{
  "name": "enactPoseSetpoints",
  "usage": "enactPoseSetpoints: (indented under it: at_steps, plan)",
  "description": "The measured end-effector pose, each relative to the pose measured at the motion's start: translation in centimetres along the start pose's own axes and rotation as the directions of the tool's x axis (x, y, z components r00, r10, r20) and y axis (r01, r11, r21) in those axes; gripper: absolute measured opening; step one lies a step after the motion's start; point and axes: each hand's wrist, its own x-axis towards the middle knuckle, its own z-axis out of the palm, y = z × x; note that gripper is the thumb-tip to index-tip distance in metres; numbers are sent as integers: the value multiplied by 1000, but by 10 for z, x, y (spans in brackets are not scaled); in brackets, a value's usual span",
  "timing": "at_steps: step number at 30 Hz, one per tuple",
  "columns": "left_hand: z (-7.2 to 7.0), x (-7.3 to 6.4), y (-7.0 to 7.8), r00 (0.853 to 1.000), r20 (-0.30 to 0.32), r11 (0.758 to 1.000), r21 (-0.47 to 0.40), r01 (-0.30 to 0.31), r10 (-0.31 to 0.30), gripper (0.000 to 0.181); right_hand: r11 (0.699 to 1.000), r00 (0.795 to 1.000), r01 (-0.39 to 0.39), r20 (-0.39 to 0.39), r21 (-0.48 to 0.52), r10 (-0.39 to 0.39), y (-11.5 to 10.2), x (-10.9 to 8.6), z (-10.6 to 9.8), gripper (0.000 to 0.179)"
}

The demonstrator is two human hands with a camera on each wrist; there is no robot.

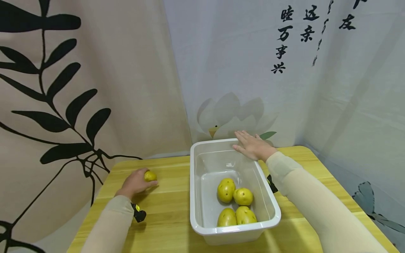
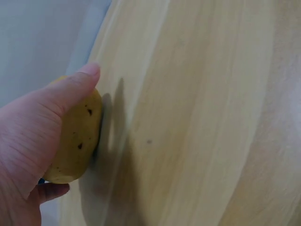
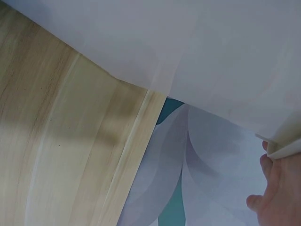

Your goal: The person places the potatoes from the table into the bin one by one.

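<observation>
Fingers and thumb of my left hand grip a yellow potato at the left of the table. The left wrist view shows dark spots on this potato, with the thumb across its top and a fingertip below. At the centre of the head view stands a white plastic bin. Several yellow potatoes lie on its floor. My right hand rests at the bin's far right corner, its fingers extended over the rim. Only part of that hand shows in the right wrist view, beside the rim.
The bin stands on a yellow wood-grain table. Behind it hangs a pale cloth printed with dark leaves, a lotus and characters. A dark wrist device is on the left forearm.
</observation>
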Motion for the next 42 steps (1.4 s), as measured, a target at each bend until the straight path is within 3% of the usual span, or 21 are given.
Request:
enactPoseSetpoints:
  at_steps: [7,17,25,34,42]
  plan:
    - [2,1,2,999,-49,998,66,-3,6,86,1000,1000,-4,2,-5,4,2,0,1,75]
    - [7,4,-1,999,-42,994,108,1,3,94,1000,1000,-3,10,9,3,0,1,0,76]
    - [10,2,3,1000,-26,999,44,-6,8,88,1000,1000,2,5,5,-2,1,2,0,76]
    - [16,1,0,997,-71,1000,-24,-5,3,80,1000,1000,14,-1,-2,-14,2,4,2,76]
    - [13,-1,10,993,-115,995,-97,-20,9,74,1000,1000,4,19,3,-4,2,4,1,76]
